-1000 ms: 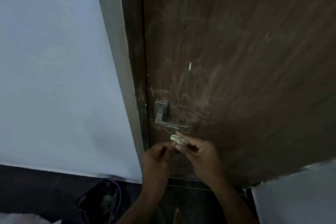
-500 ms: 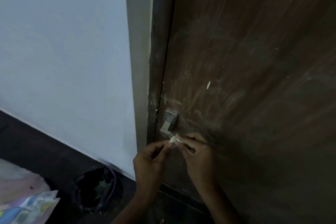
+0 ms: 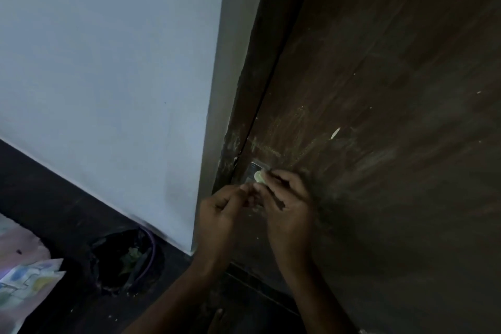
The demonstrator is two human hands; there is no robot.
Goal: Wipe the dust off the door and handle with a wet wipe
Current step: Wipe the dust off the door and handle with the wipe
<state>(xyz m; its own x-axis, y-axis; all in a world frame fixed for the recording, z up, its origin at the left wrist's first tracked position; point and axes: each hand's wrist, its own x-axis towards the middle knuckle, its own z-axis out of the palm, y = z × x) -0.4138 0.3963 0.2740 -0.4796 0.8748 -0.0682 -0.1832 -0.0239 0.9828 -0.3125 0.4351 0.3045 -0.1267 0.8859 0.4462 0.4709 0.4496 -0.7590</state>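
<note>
A dark brown wooden door fills the right side, streaked with pale dust near its left edge. Its metal handle plate shows low on the door, mostly hidden by my fingers. My right hand pinches a small bunched pale wet wipe against the handle plate. My left hand is just left of it, fingertips pinched together at the wipe's lower end.
A white wall and a grey door frame stand to the left. On the dark floor lie a black bag with a purple cord and a patterned cloth at the bottom left.
The camera view has swung right and tilted. Both hands stay together at the handle, and the wipe has moved up onto the handle plate.
</note>
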